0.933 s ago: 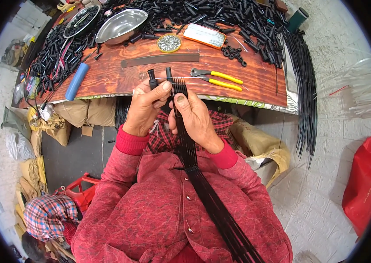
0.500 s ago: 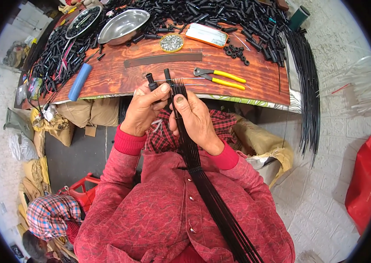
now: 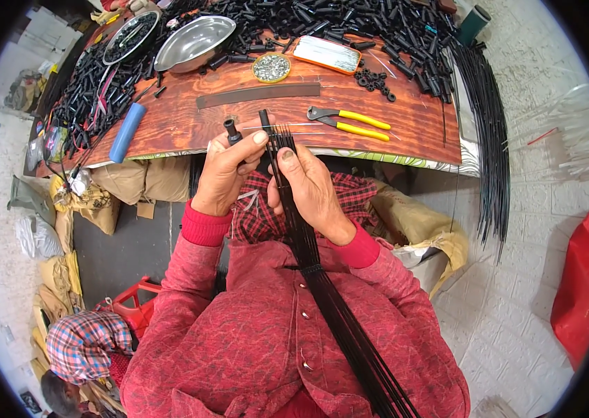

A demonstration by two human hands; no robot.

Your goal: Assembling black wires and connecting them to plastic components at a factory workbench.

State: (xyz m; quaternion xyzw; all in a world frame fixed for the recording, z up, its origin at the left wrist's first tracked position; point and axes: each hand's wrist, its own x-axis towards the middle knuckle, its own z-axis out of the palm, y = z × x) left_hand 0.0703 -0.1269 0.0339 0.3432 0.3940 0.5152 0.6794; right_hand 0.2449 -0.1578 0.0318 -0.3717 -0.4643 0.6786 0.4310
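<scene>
My left hand (image 3: 227, 167) is closed, with a flared black tube fitting (image 3: 232, 131) sticking up beside its index finger. Its thumb points across at a second, straight black tube (image 3: 264, 119). My right hand (image 3: 308, 184) grips a bundle of long thin black rods (image 3: 303, 240), thumb lying along them. The rods' upper ends fan out above that thumb, and the bundle slants down across my red jacket, banded partway along. A thin silvery wire (image 3: 294, 125) runs sideways past the rod tips. What lies between the left fingertips is partly hidden.
On the wooden table (image 3: 169, 125) lie yellow-handled pincers (image 3: 357, 125), a dark flat strip (image 3: 259, 96), a blue roll (image 3: 127, 132), a dish of small metal pieces (image 3: 271, 67) and a tray of white sticks (image 3: 327, 54). Black tubes (image 3: 350, 21) heap behind. Black strands (image 3: 493, 160) hang at the right.
The flared black fitting in my left hand has tipped and shifted slightly left, away from the rods. My right hand keeps its hold on the bundle, nearly still.
</scene>
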